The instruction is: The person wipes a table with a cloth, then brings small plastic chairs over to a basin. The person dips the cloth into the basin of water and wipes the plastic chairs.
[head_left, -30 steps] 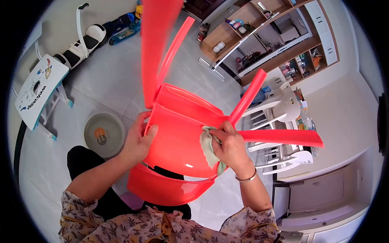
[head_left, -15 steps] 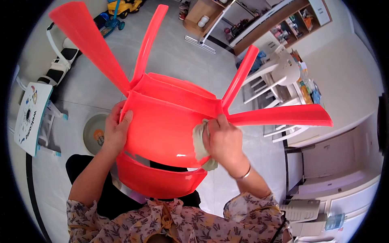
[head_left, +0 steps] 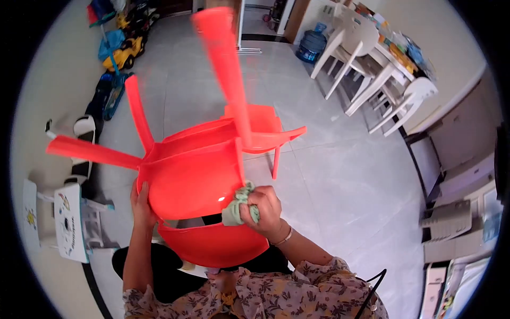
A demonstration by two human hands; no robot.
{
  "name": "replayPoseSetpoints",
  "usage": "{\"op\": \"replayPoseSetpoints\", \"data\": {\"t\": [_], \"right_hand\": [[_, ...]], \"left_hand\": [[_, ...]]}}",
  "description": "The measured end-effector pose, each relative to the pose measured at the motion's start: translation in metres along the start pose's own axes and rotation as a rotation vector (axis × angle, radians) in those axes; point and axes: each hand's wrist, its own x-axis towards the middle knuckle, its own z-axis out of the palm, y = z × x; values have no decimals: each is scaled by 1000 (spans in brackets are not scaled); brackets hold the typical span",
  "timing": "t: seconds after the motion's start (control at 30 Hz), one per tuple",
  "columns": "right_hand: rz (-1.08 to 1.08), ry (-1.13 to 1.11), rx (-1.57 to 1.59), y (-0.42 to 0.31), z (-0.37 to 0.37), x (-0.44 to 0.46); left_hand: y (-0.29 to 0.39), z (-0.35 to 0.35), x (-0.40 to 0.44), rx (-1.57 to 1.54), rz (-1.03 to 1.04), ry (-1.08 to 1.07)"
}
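Note:
A red plastic chair (head_left: 194, 183) is held over the lap, its underside showing and its legs pointing up and outward. My left hand (head_left: 142, 207) is closed on the left edge of its seat. At the right edge of the seat, my right hand (head_left: 263, 210) is closed around a crumpled pale green cloth (head_left: 234, 212), which touches the chair. The chair's backrest (head_left: 212, 244) lies nearest my body. Behind the held chair, a second red chair (head_left: 263, 125) stands on the floor, partly hidden by a raised leg.
White chairs (head_left: 357, 40) and a cluttered white table (head_left: 390, 58) stand at the upper right, beside a blue water bottle (head_left: 311, 45). A small white table (head_left: 70, 223) is at the left. Toys (head_left: 125, 53) line the wall at the upper left.
The held chair has turned, its legs now pointing more left and up. My right hand and the cloth have moved left and down with its edge. The second red chair has come into view.

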Motion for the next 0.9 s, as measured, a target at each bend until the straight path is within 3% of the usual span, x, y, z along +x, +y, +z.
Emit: {"op": "replayPoseSetpoints", "data": {"t": [0.07, 0.13, 0.2, 0.3, 0.53, 0.6, 0.63, 0.77, 0.9], "right_hand": [[26, 77, 24, 7, 9, 7], [338, 127, 221, 16, 16, 18], [340, 71, 47, 35, 40, 20], [664, 313, 380, 48, 61, 38], [599, 129, 450, -14, 54, 54], [1220, 195, 1097, -36, 39, 67], [1275, 143, 1160, -34, 34, 67], [1300, 70, 1263, -39, 23, 68], [1123, 135, 1334, -58, 19, 71]], "left_hand": [[2, -2, 2, -35, 4, 23], [6, -4, -2, -10, 10, -10], [6, -11, -5, 4, 17, -17], [5, -15, -6, -42, 14, -72], [8, -29, -10, -166, 36, -16], [11, -31, -12, -132, 65, -29], [14, -29, -12, -103, 90, -14], [32, -18, -16, -59, 134, -41], [32, -17, -11, -124, 106, -33]]}}
